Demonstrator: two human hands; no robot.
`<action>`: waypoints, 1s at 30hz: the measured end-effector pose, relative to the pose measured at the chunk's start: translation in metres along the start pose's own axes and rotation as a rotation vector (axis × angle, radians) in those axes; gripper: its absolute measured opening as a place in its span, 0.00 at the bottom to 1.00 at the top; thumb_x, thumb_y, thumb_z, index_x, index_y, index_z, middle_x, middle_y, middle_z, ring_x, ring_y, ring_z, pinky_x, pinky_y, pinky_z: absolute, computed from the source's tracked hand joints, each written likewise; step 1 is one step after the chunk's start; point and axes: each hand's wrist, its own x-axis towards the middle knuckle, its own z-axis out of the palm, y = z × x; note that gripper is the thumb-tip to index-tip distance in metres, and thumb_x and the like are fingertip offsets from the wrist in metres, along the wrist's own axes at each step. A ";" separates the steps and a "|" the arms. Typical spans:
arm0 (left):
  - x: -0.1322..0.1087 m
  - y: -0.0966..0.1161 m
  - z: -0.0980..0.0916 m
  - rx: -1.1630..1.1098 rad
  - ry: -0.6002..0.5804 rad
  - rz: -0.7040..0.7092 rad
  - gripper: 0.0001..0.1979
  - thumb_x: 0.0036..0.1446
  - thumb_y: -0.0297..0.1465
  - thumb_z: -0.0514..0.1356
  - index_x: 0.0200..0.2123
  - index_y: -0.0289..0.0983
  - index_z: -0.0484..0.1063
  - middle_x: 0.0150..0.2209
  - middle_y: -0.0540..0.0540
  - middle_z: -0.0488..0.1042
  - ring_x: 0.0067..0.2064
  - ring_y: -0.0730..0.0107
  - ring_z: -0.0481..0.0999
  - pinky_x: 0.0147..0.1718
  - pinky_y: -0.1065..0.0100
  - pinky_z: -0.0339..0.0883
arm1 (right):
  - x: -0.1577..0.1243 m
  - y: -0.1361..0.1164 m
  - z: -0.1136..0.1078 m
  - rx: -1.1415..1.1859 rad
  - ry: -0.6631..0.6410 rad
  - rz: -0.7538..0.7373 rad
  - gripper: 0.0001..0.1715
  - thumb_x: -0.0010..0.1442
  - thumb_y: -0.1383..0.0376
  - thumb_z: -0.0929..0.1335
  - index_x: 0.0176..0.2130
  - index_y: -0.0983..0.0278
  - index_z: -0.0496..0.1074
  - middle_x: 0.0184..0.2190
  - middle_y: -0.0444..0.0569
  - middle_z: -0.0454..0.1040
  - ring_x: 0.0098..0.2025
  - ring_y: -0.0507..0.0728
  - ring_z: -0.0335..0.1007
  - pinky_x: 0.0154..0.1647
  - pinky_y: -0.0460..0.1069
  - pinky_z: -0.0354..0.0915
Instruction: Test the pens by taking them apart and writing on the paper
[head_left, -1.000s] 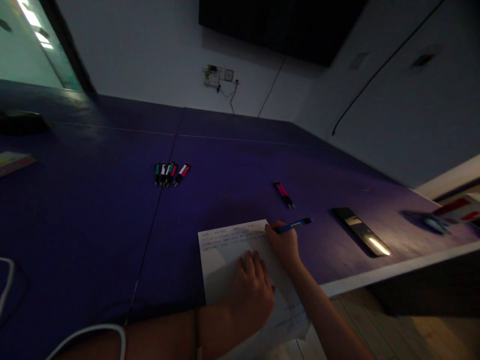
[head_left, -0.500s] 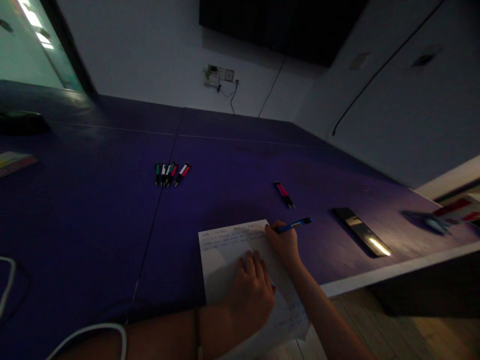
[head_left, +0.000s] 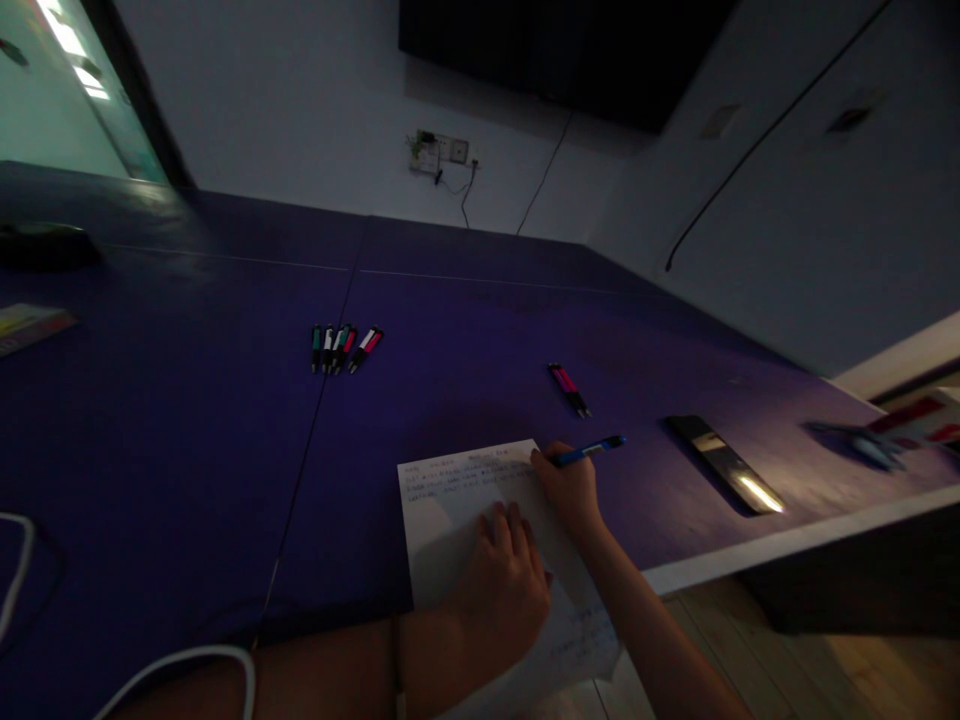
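Observation:
A white sheet of paper [head_left: 442,540] lies at the near edge of the purple table, its lower part hanging past the edge. Lines of handwriting run across its top. My left hand [head_left: 506,570] rests on the sheet with its fingers stretched out over it. At the sheet's upper right corner, my right hand [head_left: 571,490] is closed on a blue pen [head_left: 589,451], whose back end points right. The pen's tip is hidden by the fingers. Just beyond lie pink-and-black pens [head_left: 568,389], side by side.
Several pens [head_left: 341,349] lie grouped at the table's middle left. A black phone [head_left: 722,465] sits to the right, with a blurred grey object [head_left: 859,443] farther right. A white cable [head_left: 187,655] loops at lower left. The table's white edge [head_left: 795,540] runs along the right front.
Almost nothing differs. Both hands, the sheet and the blue pen keep nearly the same places, with only a very slight shift of the whole view.

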 end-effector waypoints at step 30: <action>-0.001 0.001 0.000 -0.008 -0.052 -0.007 0.20 0.54 0.36 0.47 0.40 0.28 0.70 0.43 0.34 0.69 0.44 0.53 0.68 0.37 0.59 0.64 | 0.001 -0.001 0.000 0.022 -0.001 0.016 0.14 0.41 0.60 0.62 0.13 0.64 0.56 0.10 0.38 0.52 0.16 0.48 0.47 0.17 0.45 0.47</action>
